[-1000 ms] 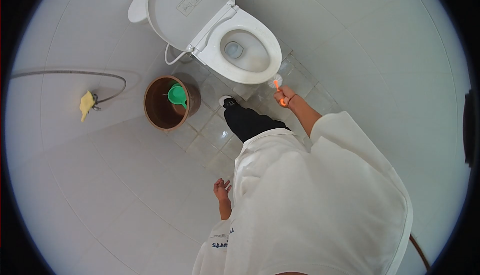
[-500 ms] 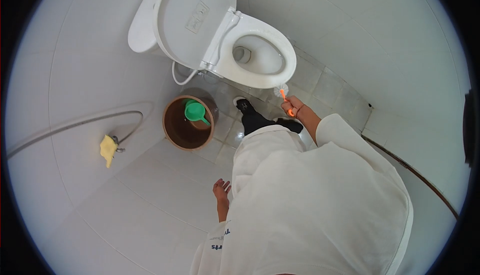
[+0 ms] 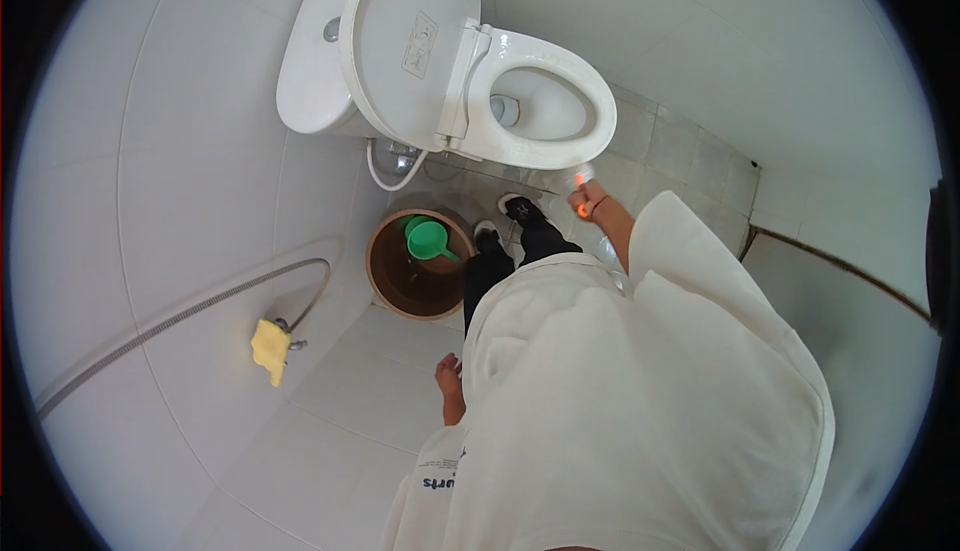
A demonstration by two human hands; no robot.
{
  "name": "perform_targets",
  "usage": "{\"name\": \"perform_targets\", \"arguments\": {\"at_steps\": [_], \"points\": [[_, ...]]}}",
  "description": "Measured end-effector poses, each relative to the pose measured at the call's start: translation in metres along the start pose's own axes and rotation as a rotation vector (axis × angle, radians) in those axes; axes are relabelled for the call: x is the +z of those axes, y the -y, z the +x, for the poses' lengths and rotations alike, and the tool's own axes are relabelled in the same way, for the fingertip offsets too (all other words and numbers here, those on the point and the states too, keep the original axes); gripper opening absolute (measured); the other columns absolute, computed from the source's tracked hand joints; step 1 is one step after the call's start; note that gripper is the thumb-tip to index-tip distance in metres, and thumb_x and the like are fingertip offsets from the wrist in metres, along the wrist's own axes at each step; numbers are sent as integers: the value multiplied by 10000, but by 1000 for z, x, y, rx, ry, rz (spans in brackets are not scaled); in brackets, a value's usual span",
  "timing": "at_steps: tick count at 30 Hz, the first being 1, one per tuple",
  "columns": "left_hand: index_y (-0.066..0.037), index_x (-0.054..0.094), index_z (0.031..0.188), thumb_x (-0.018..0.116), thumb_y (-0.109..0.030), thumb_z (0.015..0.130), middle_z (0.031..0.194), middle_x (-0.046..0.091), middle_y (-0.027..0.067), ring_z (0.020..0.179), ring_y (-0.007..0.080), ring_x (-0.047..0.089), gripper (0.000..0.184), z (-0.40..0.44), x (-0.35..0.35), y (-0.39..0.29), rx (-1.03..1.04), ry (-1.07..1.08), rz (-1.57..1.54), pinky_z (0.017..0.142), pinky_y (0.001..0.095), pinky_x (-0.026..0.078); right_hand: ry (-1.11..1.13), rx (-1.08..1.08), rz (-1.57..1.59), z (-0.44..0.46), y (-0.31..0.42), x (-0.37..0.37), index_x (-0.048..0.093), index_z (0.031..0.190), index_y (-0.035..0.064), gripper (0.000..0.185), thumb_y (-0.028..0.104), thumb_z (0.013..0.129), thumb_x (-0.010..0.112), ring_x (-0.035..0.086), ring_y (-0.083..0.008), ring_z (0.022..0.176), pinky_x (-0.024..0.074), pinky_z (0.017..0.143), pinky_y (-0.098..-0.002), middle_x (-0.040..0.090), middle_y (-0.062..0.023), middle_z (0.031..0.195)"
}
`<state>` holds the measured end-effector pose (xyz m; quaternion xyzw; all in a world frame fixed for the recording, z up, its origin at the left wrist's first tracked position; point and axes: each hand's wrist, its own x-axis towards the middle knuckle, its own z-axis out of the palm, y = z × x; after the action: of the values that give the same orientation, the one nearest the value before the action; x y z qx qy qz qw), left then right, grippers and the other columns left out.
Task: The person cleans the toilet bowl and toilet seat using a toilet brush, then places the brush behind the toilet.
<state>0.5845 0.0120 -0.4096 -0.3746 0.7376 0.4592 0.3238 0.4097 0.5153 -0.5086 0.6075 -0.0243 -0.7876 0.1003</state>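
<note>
My right hand is closed around the orange handle of a brush. The brush's white bristles, blurred, are just beneath the front rim of the white toilet, whose lid and seat show clearly, the lid raised. My left hand hangs low beside the white shirt, fingers loosely apart and nothing in them; part of it is against the shirt's edge. Left of my feet is a brown bucket with a green dipper inside.
On the left wall a yellow cloth hangs over a metal tap, with a grey hose running from it. A white pipe curves below the tank. At the right, a brown-edged panel stands near the wall.
The view has turned, so toilet, bucket and cloth appear further right. My feet have shifted, and both shoes now show. The brush stays in my right hand, close to the toilet's front.
</note>
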Motion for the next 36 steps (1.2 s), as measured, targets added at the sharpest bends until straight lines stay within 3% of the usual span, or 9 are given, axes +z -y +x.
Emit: {"name": "perform_targets", "arguments": {"at_steps": [4, 11, 14, 18, 21, 22, 24, 30, 36], "points": [[46, 564, 1113, 473, -134, 879, 1062, 602, 149, 956, 255, 573, 309, 23, -44, -8, 201, 182, 385, 812, 337, 476, 254, 199, 200, 7, -81, 15, 304, 679, 124, 232, 175, 897, 368, 239, -86, 370, 182, 303, -231, 253, 26, 499], [3, 477, 1200, 467, -127, 892, 1151, 517, 150, 973, 281, 583, 335, 29, -111, -73, -179, -116, -350, 774, 370, 494, 148, -32, 247, 15, -82, 2, 311, 683, 125, 249, 196, 915, 366, 237, -62, 390, 201, 307, -213, 259, 26, 537], [-7, 454, 1203, 475, -151, 899, 1181, 491, 148, 992, 267, 577, 336, 32, -125, -89, -117, -104, -288, 774, 356, 492, 300, -44, 185, 32, -107, 42, 301, 681, 127, 278, 235, 928, 371, 272, -101, 388, 210, 325, -265, 250, 28, 530], [-9, 457, 1201, 476, -157, 900, 1190, 488, 151, 1005, 272, 574, 336, 38, -127, -81, -172, -53, -227, 787, 361, 489, 377, 387, 309, 61, -153, 110, 368, 682, 127, 190, 125, 830, 488, 257, -98, 389, 208, 327, -262, 253, 37, 530], [-9, 457, 1205, 466, -161, 905, 1195, 488, 155, 1010, 274, 574, 336, 41, -132, -66, -187, 7, -206, 796, 367, 488, 404, 80, 231, 28, -159, 114, 310, 697, 107, 146, 80, 822, 381, 275, -76, 384, 233, 318, -215, 288, 29, 543], [-9, 457, 1207, 464, -159, 906, 1197, 487, 157, 1011, 275, 573, 336, 40, -132, -65, -209, 7, -210, 797, 367, 488, 318, -50, 271, 143, -138, 69, 305, 625, 140, 256, 106, 820, 467, 232, -97, 383, 176, 324, -240, 224, 33, 527], [-8, 458, 1211, 461, -153, 906, 1200, 486, 161, 1014, 277, 573, 338, 40, -132, -59, -248, 5, -226, 801, 368, 488, 246, -198, 283, 138, -100, 23, 262, 624, 140, 272, 112, 803, 465, 226, -111, 381, 174, 327, -253, 219, 28, 531], [18, 456, 1214, 452, -138, 906, 1147, 520, 165, 991, 284, 584, 346, 48, -126, -41, -243, 32, -75, 779, 373, 501, 16, -210, 189, 9, -86, 58, 274, 614, 158, 325, 206, 900, 419, 250, -73, 404, 181, 331, -227, 264, 25, 559], [9, 464, 1193, 419, -132, 908, 1124, 532, 162, 964, 289, 590, 321, 81, -108, -59, -314, 63, -163, 751, 373, 512, 237, 232, 141, 11, -109, 63, 321, 679, 96, 191, 78, 862, 372, 255, -52, 376, 234, 305, -195, 276, 29, 545]]}}
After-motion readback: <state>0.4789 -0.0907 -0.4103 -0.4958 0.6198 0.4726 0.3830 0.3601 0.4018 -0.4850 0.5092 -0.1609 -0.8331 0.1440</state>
